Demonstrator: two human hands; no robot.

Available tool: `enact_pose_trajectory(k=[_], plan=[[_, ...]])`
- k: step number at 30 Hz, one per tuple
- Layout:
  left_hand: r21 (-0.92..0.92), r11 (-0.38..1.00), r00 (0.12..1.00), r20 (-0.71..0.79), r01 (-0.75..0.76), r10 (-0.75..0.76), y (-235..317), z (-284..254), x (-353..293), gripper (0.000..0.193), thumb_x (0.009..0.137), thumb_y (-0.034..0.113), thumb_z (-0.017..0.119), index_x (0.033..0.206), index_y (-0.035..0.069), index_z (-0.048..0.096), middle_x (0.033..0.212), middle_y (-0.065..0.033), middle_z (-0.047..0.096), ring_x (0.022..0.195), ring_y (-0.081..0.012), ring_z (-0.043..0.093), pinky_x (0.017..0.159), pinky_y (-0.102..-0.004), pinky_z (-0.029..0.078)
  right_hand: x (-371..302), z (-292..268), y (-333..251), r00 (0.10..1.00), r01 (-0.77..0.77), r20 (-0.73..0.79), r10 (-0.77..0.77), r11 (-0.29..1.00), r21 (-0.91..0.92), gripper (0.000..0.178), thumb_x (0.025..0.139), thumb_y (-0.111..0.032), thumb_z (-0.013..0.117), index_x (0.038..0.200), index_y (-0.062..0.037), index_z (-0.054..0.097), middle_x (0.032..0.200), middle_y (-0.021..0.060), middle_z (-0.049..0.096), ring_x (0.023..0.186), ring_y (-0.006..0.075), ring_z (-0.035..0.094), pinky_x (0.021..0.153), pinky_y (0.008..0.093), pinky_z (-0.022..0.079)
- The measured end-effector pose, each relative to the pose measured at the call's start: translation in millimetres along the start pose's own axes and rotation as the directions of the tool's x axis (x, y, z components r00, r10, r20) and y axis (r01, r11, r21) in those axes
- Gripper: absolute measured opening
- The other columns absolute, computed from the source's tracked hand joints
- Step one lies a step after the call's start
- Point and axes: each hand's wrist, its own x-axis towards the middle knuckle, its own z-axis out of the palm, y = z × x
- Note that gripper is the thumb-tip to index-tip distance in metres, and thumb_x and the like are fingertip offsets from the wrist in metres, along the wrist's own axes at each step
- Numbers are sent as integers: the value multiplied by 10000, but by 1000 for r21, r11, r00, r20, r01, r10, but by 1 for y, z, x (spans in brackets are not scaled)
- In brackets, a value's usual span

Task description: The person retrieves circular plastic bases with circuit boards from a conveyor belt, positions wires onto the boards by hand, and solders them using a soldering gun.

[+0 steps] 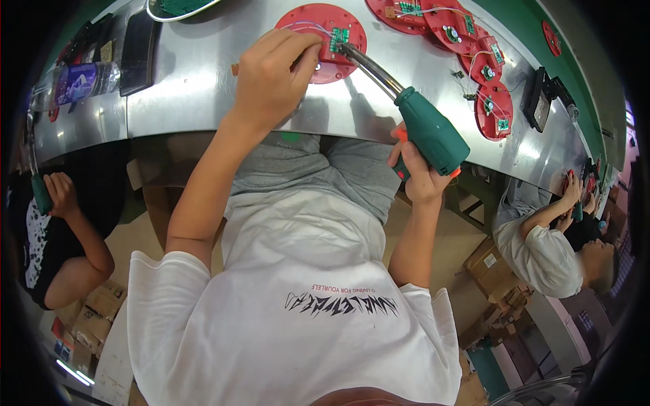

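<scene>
My right hand (423, 169) is wrapped round the handle of a green soldering gun (433, 128). Its metal tip reaches up and left to a small green circuit board (338, 39) on a round red plastic disc (298, 19). Thin purple and white wires (308, 26) arc over the disc to that board. Beside the board, my left hand (274, 74) has its fingers pinched together over the disc. What sits between those fingertips is hidden.
More red discs (491, 108) with boards and wires lie along the metal table (196, 88) to the right, near a black box-shaped device (537, 101). At the far left are a bowl (186, 15) and a dark tray (140, 51). People work on both sides; cardboard boxes (487, 267) stand behind.
</scene>
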Motion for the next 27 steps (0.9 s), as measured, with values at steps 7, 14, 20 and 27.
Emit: enact_pose_trajectory(k=[7,14,20,27], plan=[[25,999,1000,10,-24,24,-8,11,-3,101,836,46,720,932,17,733,858,-94,702,746,-248,681,657,-315,540,-2,-3,7,999,-3,52,5,999,-36,266,878,11,609,1130,96,614,944,164,671,554,162,595,501,284,479],[4,1000,1000,-6,-28,28,-9,11,-3,106,802,52,707,905,32,724,851,-87,691,764,-257,664,672,-351,538,2,7,1,999,-20,-32,20,1000,-2,157,839,52,637,990,92,653,754,106,658,495,122,571,453,249,452],[20,999,999,18,-39,39,-10,9,-3,113,845,52,708,951,34,744,875,-84,711,756,-242,689,664,-310,545,5,6,0,1000,-11,-22,11,1000,8,150,848,24,637,984,86,645,736,91,636,490,138,581,445,259,438],[6,1000,998,56,-14,13,-3,5,1,129,851,47,693,972,36,738,878,-84,716,774,-244,692,689,-312,550,9,3,-7,994,-111,0,111,993,47,190,857,11,624,1034,77,629,779,103,638,515,151,586,478,272,457]])
